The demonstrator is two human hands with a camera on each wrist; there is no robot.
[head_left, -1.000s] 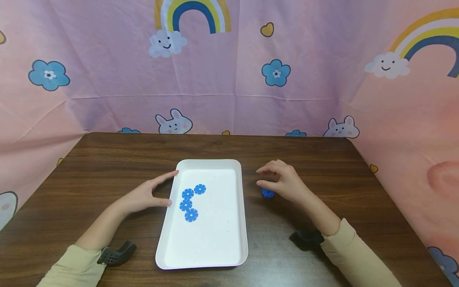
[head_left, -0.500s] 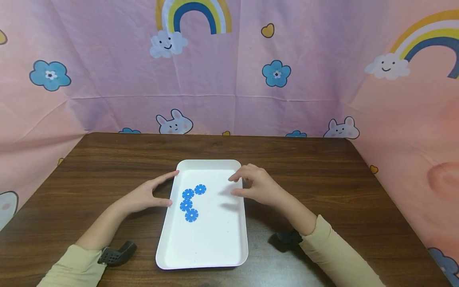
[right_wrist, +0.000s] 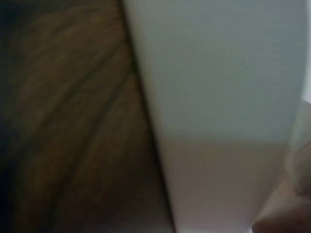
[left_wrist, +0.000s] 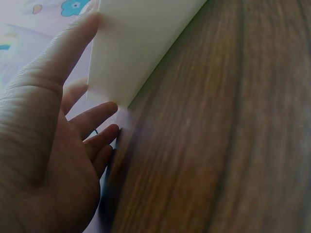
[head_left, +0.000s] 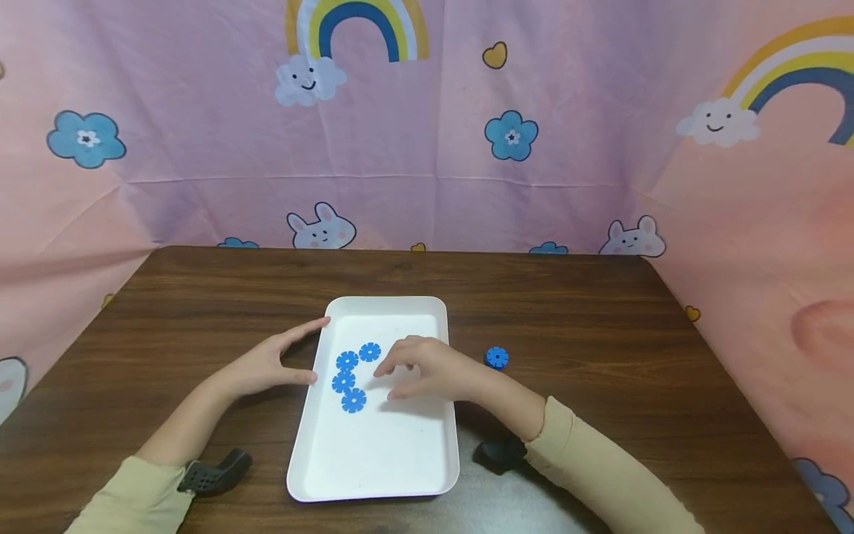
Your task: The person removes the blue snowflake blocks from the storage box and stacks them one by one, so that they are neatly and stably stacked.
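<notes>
Several blue snowflake-shaped discs [head_left: 353, 400] lie flat in a curved row in the left half of a white tray [head_left: 373, 471]. My left hand [head_left: 267, 363] stays at the tray's left side, thumb and index finger spread along the rim. In the left wrist view, straight fingers [left_wrist: 95, 119] touch the tray's outer wall [left_wrist: 131, 48]. Over the middle of the tray hovers my right hand [head_left: 430, 367], just right of the discs, its thumb and index finger apart with nothing seen between them. The right wrist view is blurred and shows mostly the tray wall [right_wrist: 223, 82].
Another blue piece [head_left: 497, 357], thick like a small stack, sits on the brown wooden table [head_left: 567, 311] to the right of the tray. Black wrist devices [head_left: 216, 475] are worn at both sleeves. A patterned cloth [head_left: 400, 148] hangs behind the table.
From above the blue piece on the right, my right hand has moved left and nearer, over the tray, uncovering that piece. My left hand and the discs in the tray have not moved.
</notes>
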